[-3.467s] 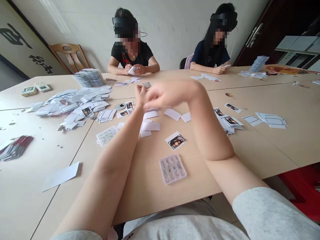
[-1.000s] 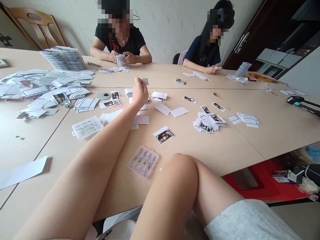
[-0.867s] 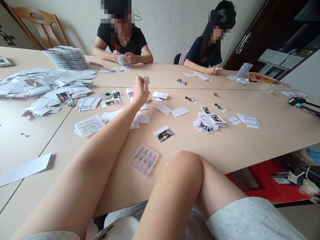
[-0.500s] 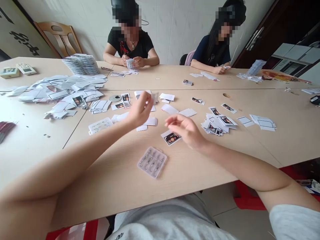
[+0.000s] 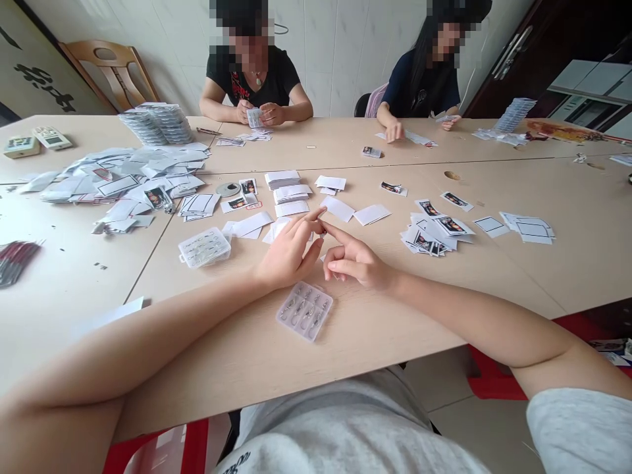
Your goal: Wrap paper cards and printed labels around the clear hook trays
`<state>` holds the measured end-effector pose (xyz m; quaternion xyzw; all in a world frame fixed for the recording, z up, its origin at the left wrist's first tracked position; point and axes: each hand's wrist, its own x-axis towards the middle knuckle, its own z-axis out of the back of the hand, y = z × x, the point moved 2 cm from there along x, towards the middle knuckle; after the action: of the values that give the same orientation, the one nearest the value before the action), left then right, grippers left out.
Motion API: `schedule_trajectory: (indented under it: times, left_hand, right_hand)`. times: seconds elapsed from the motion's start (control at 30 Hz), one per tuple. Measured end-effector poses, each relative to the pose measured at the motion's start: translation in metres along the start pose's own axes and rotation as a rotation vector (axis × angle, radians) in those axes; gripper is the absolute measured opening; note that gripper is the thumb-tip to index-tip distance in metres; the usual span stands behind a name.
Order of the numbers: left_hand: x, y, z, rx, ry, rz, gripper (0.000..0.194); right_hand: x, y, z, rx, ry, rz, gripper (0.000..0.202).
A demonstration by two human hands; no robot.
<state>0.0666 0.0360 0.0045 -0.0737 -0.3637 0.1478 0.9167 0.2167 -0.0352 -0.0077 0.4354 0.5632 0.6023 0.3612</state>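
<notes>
My left hand (image 5: 291, 253) is held over the table with its fingers stretched out towards the right. My right hand (image 5: 356, 262) points its index finger at the left fingertips, where the two hands meet or nearly meet; its other fingers are loosely curled. I make out nothing held in either hand. Just below them lies a clear plastic box (image 5: 305, 311) with metal fishing hooks and swivels in its compartments. Folded white cards (image 5: 291, 193) are stacked beyond my hands. The spot where a dark printed card lay is covered by my hands.
Another clear box (image 5: 204, 247) lies left of my hands. Printed cards (image 5: 437, 227) are piled at the right, and a big heap of white packets (image 5: 123, 172) covers the left. A tape roll (image 5: 228, 189) sits between. Two people work across the table (image 5: 237, 368).
My left hand has come down and opened from a closed pinch, and its fingers now meet my right index finger. Across the table, the right-hand person has reached one hand to the papers.
</notes>
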Motion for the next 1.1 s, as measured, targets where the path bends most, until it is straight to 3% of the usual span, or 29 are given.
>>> schedule_trajectory:
  times: [0.13,0.37,0.57,0.7,0.77,0.87,0.97,1.03,1.1]
  left_hand:
    - [-0.001,0.001,-0.003,-0.073,0.055,0.056,0.012]
    - [-0.001,0.001,-0.002,-0.039,0.069,0.074,0.016]
    - [0.0,0.0,-0.001,-0.018,0.114,0.082,0.038]
    - [0.011,-0.001,0.016,0.028,0.019,0.183,0.034]
    - [0.018,-0.004,0.033,0.079,0.039,0.257,0.03]
    - [0.022,-0.016,0.056,0.034,0.476,0.346,0.038]
    - [0.011,-0.036,0.069,0.056,0.909,0.229,0.061]
    - [0.001,-0.045,0.069,0.076,1.061,0.17,0.081]
    - [-0.007,-0.049,0.063,0.095,1.088,0.164,0.084]
  right_hand:
    - [0.003,-0.002,0.002,0.006,0.055,-0.025,0.082]
    - [0.002,0.002,0.008,0.061,0.017,-0.047,0.074]
    - [0.004,0.005,0.016,0.135,-0.065,-0.059,0.077]
    - [0.007,0.009,0.026,0.317,-0.163,-0.036,0.066]
    - [0.008,0.011,0.033,0.436,-0.2,-0.052,0.057]
    - [0.01,0.01,0.04,0.593,-0.209,-0.082,0.046]
    - [0.011,0.008,0.043,0.688,-0.185,-0.097,0.036]
    - [0.012,0.006,0.043,0.683,-0.196,-0.11,0.029]
    - [0.013,0.003,0.043,0.625,-0.23,-0.113,0.022]
